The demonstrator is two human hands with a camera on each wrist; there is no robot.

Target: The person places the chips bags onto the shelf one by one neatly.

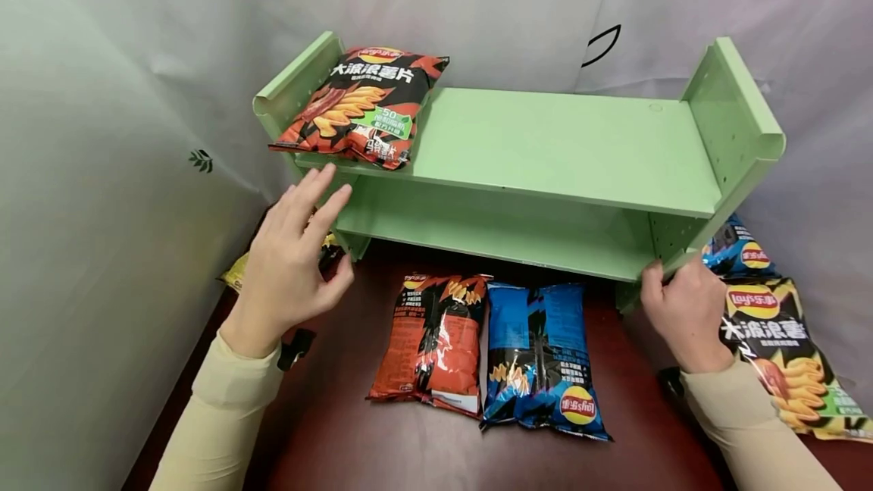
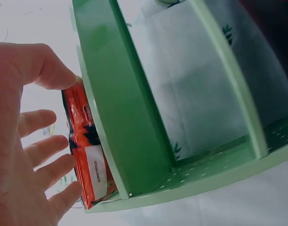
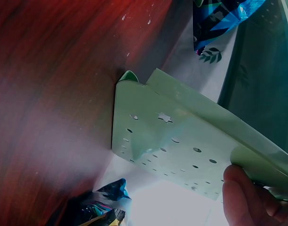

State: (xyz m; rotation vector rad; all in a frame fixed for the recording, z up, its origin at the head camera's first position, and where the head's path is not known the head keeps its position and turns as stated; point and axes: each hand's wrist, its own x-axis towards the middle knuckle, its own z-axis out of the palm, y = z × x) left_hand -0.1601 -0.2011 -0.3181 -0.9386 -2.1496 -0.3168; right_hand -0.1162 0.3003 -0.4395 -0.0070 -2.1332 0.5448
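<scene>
A light green two-tier shelf rack [image 1: 559, 142] stands on the table. On the left end of its upper tier leans a red and black bag of Lay's potato chips [image 1: 371, 108]. My left hand [image 1: 283, 264] is held up just in front of that bag, fingers spread, nothing gripped. In the left wrist view the thumb [image 2: 57, 70] overlaps the end of the red bag [image 2: 90, 150]. With curled fingers my right hand [image 1: 689, 317] grips the front edge of the rack's right side panel [image 3: 181, 146].
In front of the rack, a red chip bag [image 1: 433, 343] and a blue chip bag [image 1: 542, 362] lie side by side on the dark red table [image 1: 382, 453]. Black-and-yellow [image 1: 784, 354] and blue bags [image 1: 736, 248] lie right. A yellow bag [image 1: 235, 271] shows behind my left hand.
</scene>
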